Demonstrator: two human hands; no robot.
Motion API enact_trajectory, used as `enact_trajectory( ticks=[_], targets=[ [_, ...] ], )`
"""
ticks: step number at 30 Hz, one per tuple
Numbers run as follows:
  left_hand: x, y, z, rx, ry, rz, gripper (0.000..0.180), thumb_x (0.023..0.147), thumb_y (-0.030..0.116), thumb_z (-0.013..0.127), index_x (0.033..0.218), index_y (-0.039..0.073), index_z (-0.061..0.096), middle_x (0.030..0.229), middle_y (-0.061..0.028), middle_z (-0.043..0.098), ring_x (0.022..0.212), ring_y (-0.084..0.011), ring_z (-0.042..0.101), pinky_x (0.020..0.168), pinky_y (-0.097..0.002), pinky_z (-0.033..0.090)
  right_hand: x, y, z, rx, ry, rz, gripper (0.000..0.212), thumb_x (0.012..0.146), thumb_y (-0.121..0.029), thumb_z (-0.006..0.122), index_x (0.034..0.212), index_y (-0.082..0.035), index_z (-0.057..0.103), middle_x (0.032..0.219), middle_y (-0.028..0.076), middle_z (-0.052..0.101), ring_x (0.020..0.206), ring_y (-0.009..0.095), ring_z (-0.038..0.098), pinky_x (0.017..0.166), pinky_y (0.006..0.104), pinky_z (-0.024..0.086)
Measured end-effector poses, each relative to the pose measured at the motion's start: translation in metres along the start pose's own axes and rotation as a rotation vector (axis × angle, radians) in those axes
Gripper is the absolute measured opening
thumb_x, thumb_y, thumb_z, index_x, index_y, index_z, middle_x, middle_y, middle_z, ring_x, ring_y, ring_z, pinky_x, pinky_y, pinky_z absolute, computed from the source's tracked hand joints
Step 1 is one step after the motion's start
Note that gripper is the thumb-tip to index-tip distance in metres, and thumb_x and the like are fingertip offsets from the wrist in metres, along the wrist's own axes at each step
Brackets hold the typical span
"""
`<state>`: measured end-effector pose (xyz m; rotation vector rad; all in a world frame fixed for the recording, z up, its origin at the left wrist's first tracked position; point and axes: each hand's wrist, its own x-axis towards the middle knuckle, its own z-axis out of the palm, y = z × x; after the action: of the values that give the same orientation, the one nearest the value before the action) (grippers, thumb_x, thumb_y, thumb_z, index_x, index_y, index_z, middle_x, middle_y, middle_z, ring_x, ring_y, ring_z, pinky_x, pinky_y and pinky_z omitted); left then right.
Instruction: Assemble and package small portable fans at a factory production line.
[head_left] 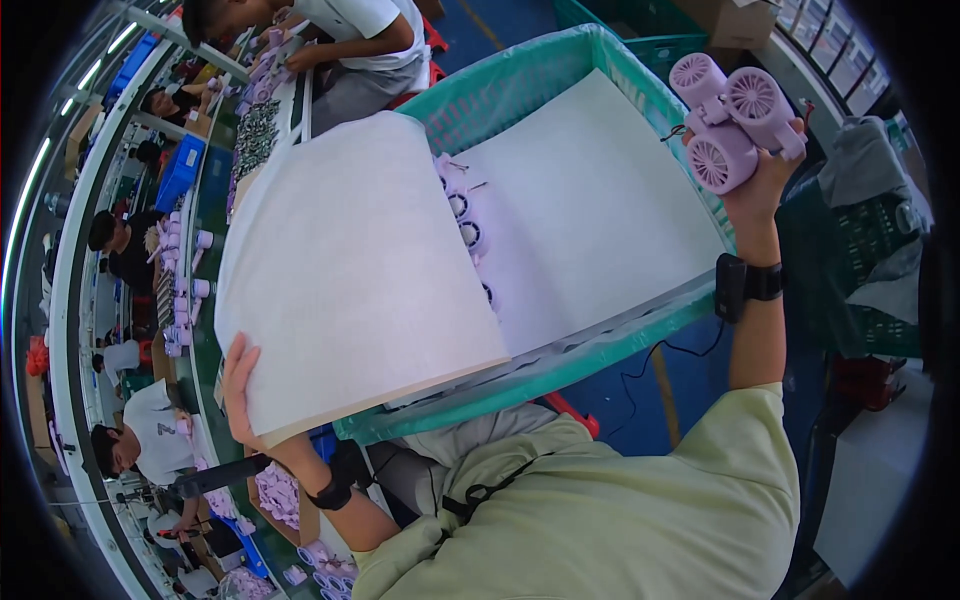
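My left hand (238,392) grips the lower left edge of a large white sheet (360,260), which is lifted and bent over the left part of a green crate (480,397). Raised at the far right, my right hand (758,190) is closed around a bunch of light purple handheld fans (722,165); three round grilles show. Inside the crate a row of similar purple fans (472,236) peeks out beside the lifted sheet's edge. Another white sheet (600,220) lies over the crate's right part. Whatever is under the lifted sheet is hidden.
Along the left runs a green workbench (212,255) with purple fan parts and blue bins (180,180). A person in a white shirt (370,40) sits at the far side; others work beyond the bench. Dark green crates with grey cloth (870,170) stand at the right.
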<state>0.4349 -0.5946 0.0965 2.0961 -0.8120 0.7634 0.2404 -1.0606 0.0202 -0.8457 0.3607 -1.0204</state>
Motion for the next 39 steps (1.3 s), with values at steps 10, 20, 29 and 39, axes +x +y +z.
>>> enact_trajectory(
  ticks=[10, 20, 29, 39],
  targets=[
    [0.001, -0.030, -0.049, 0.027, 0.049, -0.054, 0.025, 0.082, 0.009, 0.060, 0.104, -0.002, 0.062, 0.121, -0.0185, 0.060, 0.108, -0.0276, 0.060, 0.094, -0.0362, 0.047, 0.034, 0.038, 0.089, -0.812, -0.629, 0.177, 0.075, 0.085, -0.067, 0.048, 0.134, -0.010, 0.043, 0.114, 0.012, 0.057, 0.096, 0.022, 0.062, 0.074, 0.0328, 0.055],
    [-0.023, 0.006, -0.045, 0.151, -0.141, 0.034, 0.029, 0.073, 0.012, 0.065, 0.099, -0.001, 0.066, 0.117, -0.0208, 0.061, 0.107, -0.0315, 0.061, 0.094, -0.0376, 0.046, 0.095, 0.253, 0.104, -1.810, -0.767, -0.025, 0.083, 0.071, -0.074, 0.056, 0.124, -0.010, 0.059, 0.121, 0.033, 0.048, 0.107, 0.046, 0.055, 0.094, 0.0470, 0.045],
    [-0.060, -0.013, -0.020, 0.069, -0.326, -0.025, 0.027, 0.073, 0.008, 0.063, 0.099, -0.001, 0.065, 0.114, -0.0205, 0.063, 0.105, -0.0350, 0.062, 0.090, -0.0373, 0.048, 0.062, 0.264, 0.151, -1.794, -0.874, 0.119, 0.085, 0.073, -0.057, 0.068, 0.130, 0.001, 0.042, 0.128, 0.042, 0.032, 0.091, 0.047, 0.062, 0.079, 0.0423, 0.055],
    [-0.070, -0.022, -0.033, 0.022, -0.220, -0.206, 0.027, 0.072, 0.005, 0.063, 0.099, -0.001, 0.066, 0.114, -0.0198, 0.063, 0.106, -0.0316, 0.062, 0.091, -0.0367, 0.047, 0.048, 0.249, 0.124, -1.477, -0.692, 0.281, 0.098, 0.062, -0.045, 0.081, 0.138, -0.008, 0.033, 0.134, 0.035, 0.024, 0.087, 0.043, 0.064, 0.058, 0.0365, 0.061]
  ],
)
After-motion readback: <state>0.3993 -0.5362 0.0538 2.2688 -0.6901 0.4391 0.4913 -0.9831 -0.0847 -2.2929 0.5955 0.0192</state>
